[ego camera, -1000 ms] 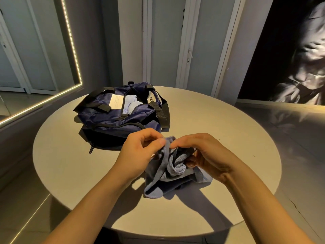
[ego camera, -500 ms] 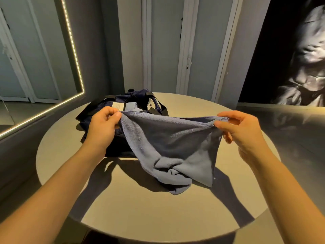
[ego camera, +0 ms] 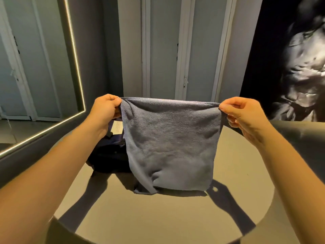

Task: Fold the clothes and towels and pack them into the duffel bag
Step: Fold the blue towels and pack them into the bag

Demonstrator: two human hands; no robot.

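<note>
Above the round table [ego camera: 158, 217], your left hand [ego camera: 105, 110] and right hand [ego camera: 241, 113] each pinch a top corner of the grey-blue towel [ego camera: 170, 147], which hangs before the duffel bag [ego camera: 109, 155]. It looks soft, light and limp; grip its corners.

This looks like a dressing room or bedroom corner of a home, though the dim light leaves that unsure. A large mirror [ego camera: 35, 71] edged with a glowing light strip [ego camera: 76, 55], tall pale closet doors [ego camera: 163, 46], a dark wall print [ego camera: 299, 64] and a round bench [ego camera: 158, 219] furnish it.
</note>
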